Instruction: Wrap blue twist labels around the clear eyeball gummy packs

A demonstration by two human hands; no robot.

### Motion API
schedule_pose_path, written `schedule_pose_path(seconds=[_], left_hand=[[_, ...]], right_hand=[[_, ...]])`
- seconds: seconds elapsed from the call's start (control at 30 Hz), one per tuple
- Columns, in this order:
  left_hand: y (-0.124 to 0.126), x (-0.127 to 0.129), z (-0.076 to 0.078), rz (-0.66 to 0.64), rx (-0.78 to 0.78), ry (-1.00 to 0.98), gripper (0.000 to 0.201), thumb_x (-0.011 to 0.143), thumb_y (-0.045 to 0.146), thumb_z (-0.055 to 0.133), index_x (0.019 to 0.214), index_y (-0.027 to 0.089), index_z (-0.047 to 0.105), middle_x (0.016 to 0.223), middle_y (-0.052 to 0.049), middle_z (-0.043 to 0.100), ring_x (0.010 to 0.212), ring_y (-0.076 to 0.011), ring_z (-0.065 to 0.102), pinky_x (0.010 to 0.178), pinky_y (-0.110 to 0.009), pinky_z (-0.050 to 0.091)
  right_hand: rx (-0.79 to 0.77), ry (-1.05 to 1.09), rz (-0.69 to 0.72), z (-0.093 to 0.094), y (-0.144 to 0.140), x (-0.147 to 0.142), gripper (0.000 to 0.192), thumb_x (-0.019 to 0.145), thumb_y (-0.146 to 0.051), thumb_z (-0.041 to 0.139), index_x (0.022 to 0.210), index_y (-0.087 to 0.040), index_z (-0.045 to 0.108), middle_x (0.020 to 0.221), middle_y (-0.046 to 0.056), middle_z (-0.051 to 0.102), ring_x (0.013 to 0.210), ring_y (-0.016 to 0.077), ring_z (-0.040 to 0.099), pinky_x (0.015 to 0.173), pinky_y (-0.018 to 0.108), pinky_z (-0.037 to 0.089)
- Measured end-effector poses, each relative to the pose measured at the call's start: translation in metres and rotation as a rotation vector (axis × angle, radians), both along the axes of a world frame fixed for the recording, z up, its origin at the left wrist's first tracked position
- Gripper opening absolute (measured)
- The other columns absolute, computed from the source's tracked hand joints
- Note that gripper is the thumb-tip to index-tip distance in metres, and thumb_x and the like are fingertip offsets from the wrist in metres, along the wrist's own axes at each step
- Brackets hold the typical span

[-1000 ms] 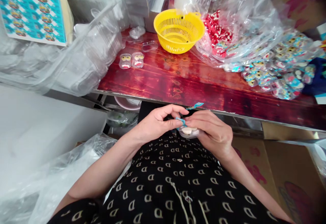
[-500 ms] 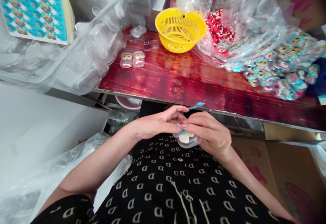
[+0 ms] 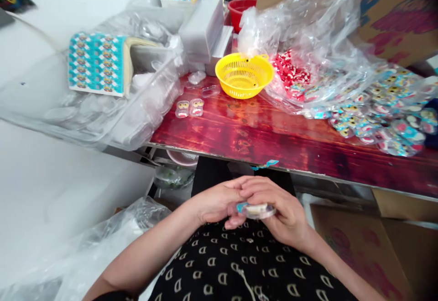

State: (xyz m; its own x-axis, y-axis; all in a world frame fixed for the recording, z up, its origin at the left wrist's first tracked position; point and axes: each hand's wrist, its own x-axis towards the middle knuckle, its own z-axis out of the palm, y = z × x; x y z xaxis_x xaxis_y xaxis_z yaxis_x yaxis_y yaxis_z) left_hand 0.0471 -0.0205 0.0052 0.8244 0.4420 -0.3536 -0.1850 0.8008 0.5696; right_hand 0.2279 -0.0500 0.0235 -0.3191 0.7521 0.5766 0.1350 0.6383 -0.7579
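In the head view, both hands meet low in front of the person's lap, below the near edge of the red wooden worktop (image 3: 273, 141). The left hand (image 3: 215, 200) and the right hand (image 3: 277, 205) together pinch a small clear plastic capsule (image 3: 256, 210) with a pale piece inside and a bit of blue sticker at its left end; each grip is closed on it, fingers curled over its top and sides, so whether it is fully snapped closed cannot be told. Judging from how things lie, this one piece is in mid-assembly, while a good deal looks finished: a large heap of filled capsules (image 3: 379, 113) lies on the right of the worktop, partly under a clear plastic bag (image 3: 308, 31) that also covers red-and-white pieces. Two filled capsules without stickers (image 3: 190, 108) sit side by side near the left, apart from the heap, and seem not yet finished. A yellow basket (image 3: 243, 75) stands behind them, with nothing visible inside. A sheet of blue stickers (image 3: 97, 62) rests on stacked clear trays at the far left.
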Motion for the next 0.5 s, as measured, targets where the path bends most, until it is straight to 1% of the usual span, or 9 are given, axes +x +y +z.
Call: schedule_pose_path(seconds=[0.07,0.1,0.17,0.23,0.3,0.37,0.4,0.43,0.5], left_hand=[[-0.003,0.004,0.0,-0.007,0.0,-0.007,0.058,0.088,0.047,0.072,0.132,0.016,0.053,0.06,0.003,0.063,0.035,-0.0096,0.051,0.034,-0.018,0.039],[-0.003,0.006,0.002,-0.014,0.007,0.002,0.06,0.089,0.048,0.07,0.136,0.016,0.051,0.062,0.0,0.067,0.037,-0.0111,0.055,0.035,-0.018,0.041],[-0.001,0.006,0.009,0.006,0.039,0.057,0.065,0.092,0.048,0.066,0.145,0.016,0.046,0.069,-0.004,0.072,0.044,-0.0131,0.062,0.037,-0.018,0.043],[0.005,0.002,0.018,0.105,0.092,0.139,0.069,0.093,0.047,0.066,0.15,0.018,0.041,0.073,-0.004,0.073,0.048,-0.0128,0.063,0.038,-0.017,0.043],[0.013,-0.006,0.026,0.257,0.147,0.222,0.07,0.091,0.044,0.069,0.15,0.018,0.042,0.071,-0.002,0.07,0.047,-0.0114,0.06,0.039,-0.016,0.041],[0.023,-0.015,0.03,0.38,0.189,0.291,0.067,0.088,0.041,0.073,0.146,0.017,0.046,0.068,0.001,0.067,0.047,-0.0104,0.057,0.039,-0.016,0.04],[0.028,-0.02,0.03,0.43,0.208,0.319,0.065,0.087,0.039,0.074,0.144,0.017,0.049,0.066,0.001,0.066,0.046,-0.01,0.055,0.04,-0.017,0.039],[0.033,-0.024,0.03,0.467,0.217,0.35,0.064,0.086,0.038,0.075,0.142,0.018,0.05,0.067,0.001,0.065,0.047,-0.0101,0.054,0.04,-0.017,0.04],[0.039,-0.03,0.029,0.526,0.23,0.394,0.063,0.084,0.038,0.078,0.138,0.018,0.054,0.066,0.002,0.063,0.048,-0.0106,0.053,0.041,-0.018,0.04]], right_hand=[[-0.134,0.097,-0.004,0.001,-0.002,0.002,0.01,0.097,-0.02,0.063,0.104,-0.023,0.069,0.09,0.005,0.075,0.089,0.0205,0.073,0.083,0.038,0.063],[-0.199,0.124,-0.029,0.001,-0.001,0.005,0.007,0.097,-0.022,0.064,0.102,-0.024,0.07,0.089,0.004,0.074,0.086,0.0196,0.073,0.08,0.035,0.063],[-0.321,0.164,-0.142,0.001,0.002,0.017,0.006,0.095,-0.026,0.068,0.1,-0.025,0.071,0.089,0.003,0.074,0.081,0.018,0.073,0.075,0.031,0.062],[-0.437,0.227,-0.322,-0.001,0.011,0.036,0.012,0.092,-0.03,0.071,0.103,-0.026,0.073,0.09,0.002,0.075,0.077,0.0172,0.072,0.071,0.03,0.061],[-0.534,0.312,-0.492,-0.005,0.025,0.06,0.023,0.088,-0.035,0.076,0.109,-0.026,0.073,0.095,0.003,0.077,0.079,0.0178,0.072,0.072,0.031,0.061],[-0.604,0.38,-0.583,-0.009,0.045,0.088,0.035,0.079,-0.04,0.082,0.109,-0.024,0.073,0.1,0.004,0.077,0.084,0.0192,0.072,0.074,0.032,0.061],[-0.626,0.4,-0.612,-0.011,0.057,0.103,0.039,0.074,-0.041,0.084,0.108,-0.023,0.073,0.099,0.004,0.077,0.082,0.0189,0.071,0.073,0.031,0.06],[-0.638,0.409,-0.638,-0.012,0.07,0.119,0.043,0.07,-0.041,0.086,0.106,-0.022,0.073,0.096,0.004,0.076,0.078,0.0179,0.07,0.069,0.03,0.059],[-0.614,0.384,-0.708,-0.009,0.101,0.154,0.044,0.066,-0.041,0.086,0.102,-0.02,0.072,0.085,0.002,0.073,0.065,0.0148,0.063,0.057,0.027,0.054]])
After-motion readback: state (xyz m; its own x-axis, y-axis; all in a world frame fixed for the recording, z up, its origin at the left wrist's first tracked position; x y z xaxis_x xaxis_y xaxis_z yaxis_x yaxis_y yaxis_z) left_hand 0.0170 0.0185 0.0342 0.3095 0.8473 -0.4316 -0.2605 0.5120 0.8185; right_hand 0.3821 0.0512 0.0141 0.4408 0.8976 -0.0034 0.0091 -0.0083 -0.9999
